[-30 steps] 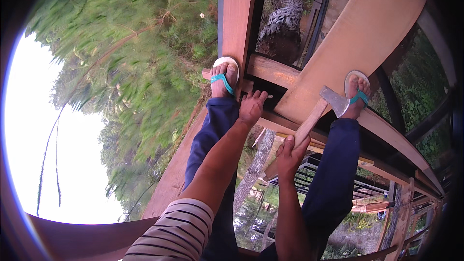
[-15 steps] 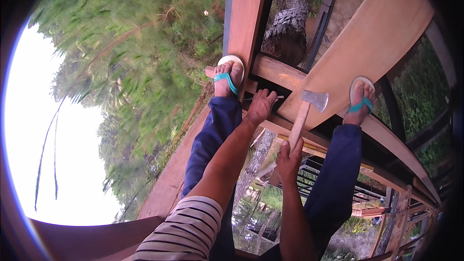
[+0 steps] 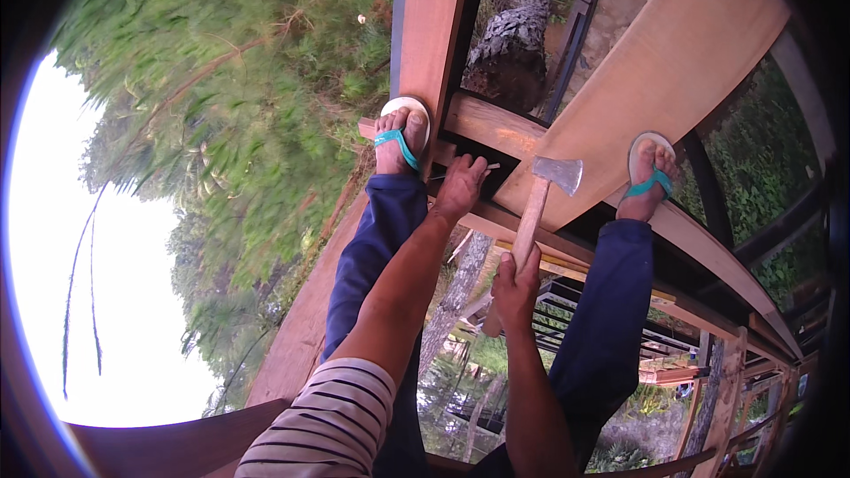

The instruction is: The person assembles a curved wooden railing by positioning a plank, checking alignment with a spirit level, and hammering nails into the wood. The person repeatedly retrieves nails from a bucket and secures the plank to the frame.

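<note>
My right hand [image 3: 516, 288] is wrapped round the wooden handle of a hatchet [image 3: 534, 212]. Its grey steel head lies over a broad, smooth board [image 3: 655, 80], blade edge facing right. My left hand [image 3: 460, 186] is at the wooden beam [image 3: 487, 221] near my left foot, its fingers curled. A short pale stick [image 3: 494, 166] pokes out by the fingertips, seemingly pinched there; its kind is too small to make out. Beyond the fingers, a dark gap opens between the timbers.
My feet, in turquoise-strapped sandals, stand on an upright-running reddish beam [image 3: 429, 26] and at the board's right edge. A cut log [image 3: 513, 44] lies below the timbers. Open drops show between beams, with lower framing [image 3: 699, 381] at right and trees [image 3: 239, 124] at left.
The whole scene has slid slightly left and up in the view. Both hands and the hatchet keep nearly the same places against the timbers.
</note>
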A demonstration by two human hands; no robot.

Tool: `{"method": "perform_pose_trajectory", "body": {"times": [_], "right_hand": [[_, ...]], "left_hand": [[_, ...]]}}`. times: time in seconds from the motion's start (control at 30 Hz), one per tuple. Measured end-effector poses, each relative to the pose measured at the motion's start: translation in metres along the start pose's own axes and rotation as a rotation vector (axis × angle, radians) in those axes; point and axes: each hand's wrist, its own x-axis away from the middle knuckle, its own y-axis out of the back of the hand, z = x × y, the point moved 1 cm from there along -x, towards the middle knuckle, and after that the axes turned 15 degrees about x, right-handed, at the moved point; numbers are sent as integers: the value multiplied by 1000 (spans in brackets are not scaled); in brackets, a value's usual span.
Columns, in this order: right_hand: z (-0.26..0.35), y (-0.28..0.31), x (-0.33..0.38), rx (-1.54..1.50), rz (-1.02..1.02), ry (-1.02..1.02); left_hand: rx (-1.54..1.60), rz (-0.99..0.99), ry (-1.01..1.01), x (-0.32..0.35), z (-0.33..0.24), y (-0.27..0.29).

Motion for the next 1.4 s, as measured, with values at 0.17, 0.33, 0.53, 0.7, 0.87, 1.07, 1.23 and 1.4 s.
{"method": "perform_pose_trajectory", "body": {"times": [0.17, 0.33, 0.53, 0.7, 0.87, 1.07, 1.23, 1.4], "right_hand": [[-8, -3, -5, -25, -25, 74], [-17, -14, -18, -9, 110, 18], [15, 16, -22, -10, 26, -39], [85, 75, -37, -757, -489, 90], [-31, 1, -40, 174, 246, 23], [-10, 9, -23, -58, -93, 11], [-20, -6, -9, -95, -50, -4], [-34, -23, -15, -229, 20, -42]], "left_hand": [[-14, 38, 2, 0, -2, -2], [-29, 53, 11, -3, -2, 0], [6, 80, -3, -1, 3, -7], [39, 35, -62, -22, -10, -13], [-3, 59, -32, -4, -2, -10], [-17, 79, -94, 2, 2, -2], [-10, 73, -68, 9, 1, -6], [-20, 75, -28, 4, 0, -6]]}}
